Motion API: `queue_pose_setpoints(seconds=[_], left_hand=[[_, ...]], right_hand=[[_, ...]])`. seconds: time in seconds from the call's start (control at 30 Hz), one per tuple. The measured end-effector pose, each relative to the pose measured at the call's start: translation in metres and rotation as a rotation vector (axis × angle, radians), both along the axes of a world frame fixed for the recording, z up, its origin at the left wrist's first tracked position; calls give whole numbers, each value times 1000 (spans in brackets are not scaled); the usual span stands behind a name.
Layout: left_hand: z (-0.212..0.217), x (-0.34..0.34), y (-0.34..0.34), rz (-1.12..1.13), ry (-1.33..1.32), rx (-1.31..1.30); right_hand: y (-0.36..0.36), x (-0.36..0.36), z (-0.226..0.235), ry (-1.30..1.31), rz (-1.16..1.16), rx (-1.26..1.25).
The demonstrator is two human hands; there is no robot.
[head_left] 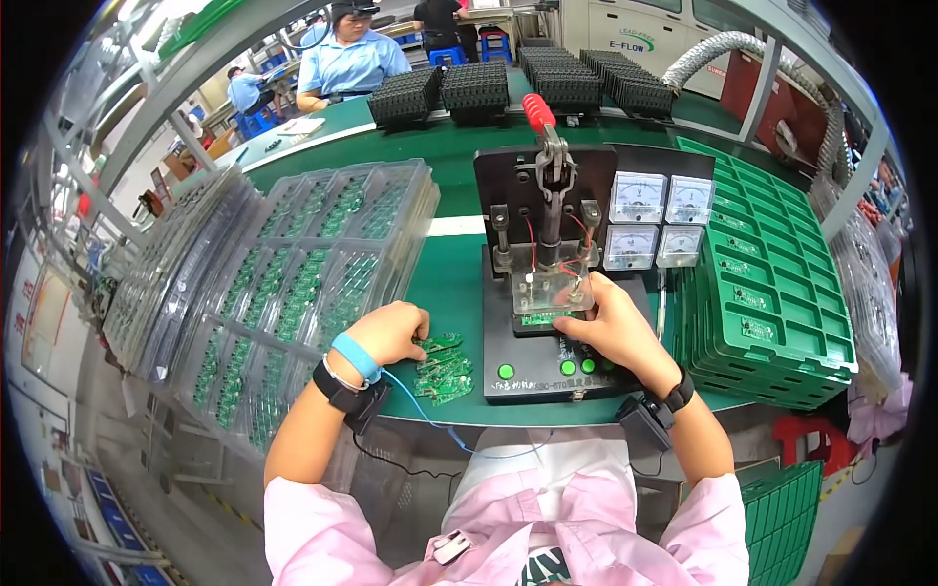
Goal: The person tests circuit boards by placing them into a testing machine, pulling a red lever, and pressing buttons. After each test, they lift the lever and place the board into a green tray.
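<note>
Right fingers (580, 330) parted at circuit board (537, 319)

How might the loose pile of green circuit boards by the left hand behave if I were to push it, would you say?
The pile of green circuit boards would probably slide apart rather than move as one, since the pieces overlap loosely. Each looks thin and small, so likely light. Their flat shape makes rolling seem unlikely.

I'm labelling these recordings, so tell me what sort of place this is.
Probably an electronics factory: loose circuit boards by the left hand, a red-handled clamp stand at the right hand, and clear divided trays holding more boards.
</note>
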State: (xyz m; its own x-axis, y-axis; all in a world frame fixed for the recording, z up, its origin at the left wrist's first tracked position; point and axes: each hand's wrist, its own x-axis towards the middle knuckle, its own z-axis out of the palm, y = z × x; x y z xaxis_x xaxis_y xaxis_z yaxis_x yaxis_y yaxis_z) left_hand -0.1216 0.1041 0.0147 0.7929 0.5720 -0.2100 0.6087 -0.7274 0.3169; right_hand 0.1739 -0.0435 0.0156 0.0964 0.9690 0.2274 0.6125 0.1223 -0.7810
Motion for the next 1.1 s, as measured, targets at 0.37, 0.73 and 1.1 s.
queue_pose_setpoints(seconds=[0.37, 0.73, 1.1], left_hand=[[4, 4, -1, 47, 115, -68], [20, 29, -6, 23, -471, 257], [43, 71, -79, -173, -836, 276]], right_hand=[[-65, 30, 42, -3, -123, 8], [-41, 257, 93, 104, -551, -19], [42, 331, 50, 474, -713, -27]])
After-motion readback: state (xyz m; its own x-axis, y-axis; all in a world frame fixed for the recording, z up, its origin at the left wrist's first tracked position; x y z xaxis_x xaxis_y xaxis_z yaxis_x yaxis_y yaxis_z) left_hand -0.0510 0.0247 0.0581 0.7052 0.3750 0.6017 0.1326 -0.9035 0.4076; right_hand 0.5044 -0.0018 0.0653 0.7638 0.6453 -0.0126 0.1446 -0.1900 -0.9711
